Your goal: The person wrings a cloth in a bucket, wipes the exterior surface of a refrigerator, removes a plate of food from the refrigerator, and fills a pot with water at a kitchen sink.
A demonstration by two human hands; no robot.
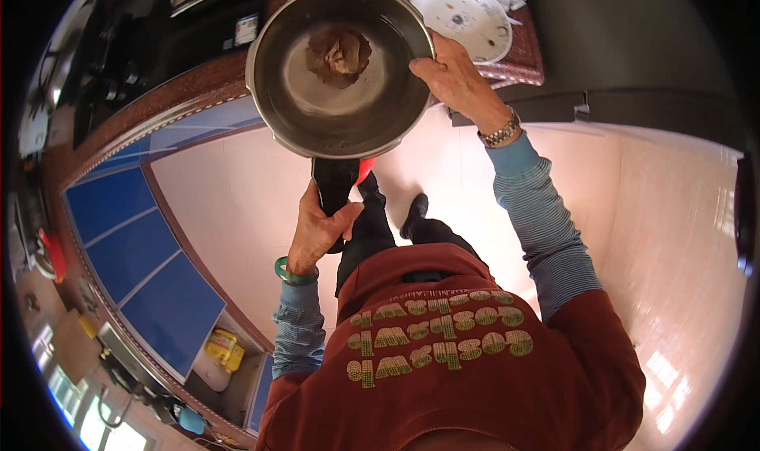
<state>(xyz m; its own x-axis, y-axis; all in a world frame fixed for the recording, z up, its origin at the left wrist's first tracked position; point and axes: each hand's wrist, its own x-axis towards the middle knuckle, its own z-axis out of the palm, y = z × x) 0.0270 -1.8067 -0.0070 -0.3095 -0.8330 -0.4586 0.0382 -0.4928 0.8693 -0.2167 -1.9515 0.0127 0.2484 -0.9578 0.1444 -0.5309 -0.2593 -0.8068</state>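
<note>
A deep metal pot [350,115], its shape that of a pressure cooker base, is held up in front of me with its open top facing me. Inside, at the bottom, sits a brown lump [339,57] that I cannot identify. My left hand [325,222] wraps around the pot's black handle [335,181], which points towards my body. With the thumb over the rim, my right hand [454,77] grips the pot's right side. A bit of red shows beside the handle, under the pot.
A patterned white plate [496,50] rests on the dark red counter [528,71], near its corner. To the left lies a black gas stove [160,53]. Blue cabinet doors [142,261] line the left side; a yellow package [223,350] shows in an open cabinet.
</note>
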